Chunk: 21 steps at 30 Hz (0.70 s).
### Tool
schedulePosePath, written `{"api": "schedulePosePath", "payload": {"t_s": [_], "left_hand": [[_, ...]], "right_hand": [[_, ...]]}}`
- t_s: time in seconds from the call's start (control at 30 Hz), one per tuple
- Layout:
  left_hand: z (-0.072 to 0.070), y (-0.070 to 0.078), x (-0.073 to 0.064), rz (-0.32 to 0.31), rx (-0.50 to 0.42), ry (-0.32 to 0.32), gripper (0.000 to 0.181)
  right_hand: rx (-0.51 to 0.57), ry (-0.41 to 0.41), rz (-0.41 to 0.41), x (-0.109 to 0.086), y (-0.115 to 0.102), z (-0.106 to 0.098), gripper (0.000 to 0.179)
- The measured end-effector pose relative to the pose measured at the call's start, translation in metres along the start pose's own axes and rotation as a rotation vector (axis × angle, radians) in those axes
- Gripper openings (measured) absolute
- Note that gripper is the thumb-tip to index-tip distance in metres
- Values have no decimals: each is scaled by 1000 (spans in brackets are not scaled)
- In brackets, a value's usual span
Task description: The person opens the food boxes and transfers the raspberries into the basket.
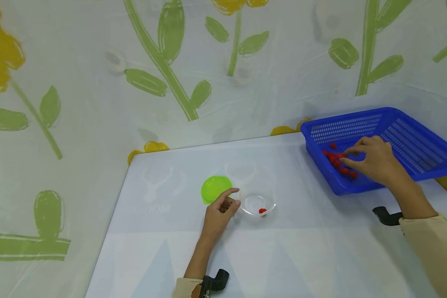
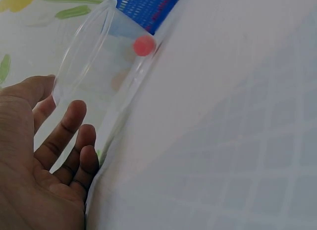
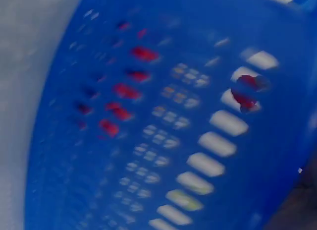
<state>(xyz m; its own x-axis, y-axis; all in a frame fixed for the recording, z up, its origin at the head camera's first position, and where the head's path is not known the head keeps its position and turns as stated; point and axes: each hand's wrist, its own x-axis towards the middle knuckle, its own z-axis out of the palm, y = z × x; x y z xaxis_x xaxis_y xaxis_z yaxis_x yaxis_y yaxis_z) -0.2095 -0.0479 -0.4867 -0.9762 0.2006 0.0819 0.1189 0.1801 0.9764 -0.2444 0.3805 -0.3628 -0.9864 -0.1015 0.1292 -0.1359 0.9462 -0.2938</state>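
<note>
My left hand (image 1: pixel 219 215) holds the rim of a clear plastic cup (image 1: pixel 254 203) with thumb and index finger, while the other fingers curl loosely beside it. Inside the cup lies one small red ball (image 2: pixel 144 45), near the base. A bright green lid-like disc (image 1: pixel 215 188) is on the table just beyond the left hand. Over the blue basket (image 1: pixel 322 174), my right hand (image 1: pixel 374 159) reaches down with thumb and index finger apart, their tips right at several red balls (image 1: pixel 337 164). The right wrist view is blurred and shows red balls (image 3: pixel 127 91) on the basket's slotted floor.
The basket stands at the table's back right, its near corner toward the cup. A white patterned cover lies over the table (image 1: pixel 171 248). Behind it rises a sheet (image 1: pixel 97 103) printed with green leaves and yellow flowers. Each wrist wears a black mount (image 1: pixel 388 216).
</note>
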Motion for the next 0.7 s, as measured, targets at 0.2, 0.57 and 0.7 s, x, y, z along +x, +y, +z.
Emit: {"api": "schedulePosePath", "payload": {"t_s": [0.2,0.57,0.7], "left_hand": [[1,0,0,2,-5,1,34],[0,-2,1,9,19,-8,36],[-1,-2,1,3,25,-1,36]], "right_hand": [[-73,-198,43,3,20,8,34],[-107,-363,39,15,23,21,23],[-139,-411,19,20,21,27,15]]}}
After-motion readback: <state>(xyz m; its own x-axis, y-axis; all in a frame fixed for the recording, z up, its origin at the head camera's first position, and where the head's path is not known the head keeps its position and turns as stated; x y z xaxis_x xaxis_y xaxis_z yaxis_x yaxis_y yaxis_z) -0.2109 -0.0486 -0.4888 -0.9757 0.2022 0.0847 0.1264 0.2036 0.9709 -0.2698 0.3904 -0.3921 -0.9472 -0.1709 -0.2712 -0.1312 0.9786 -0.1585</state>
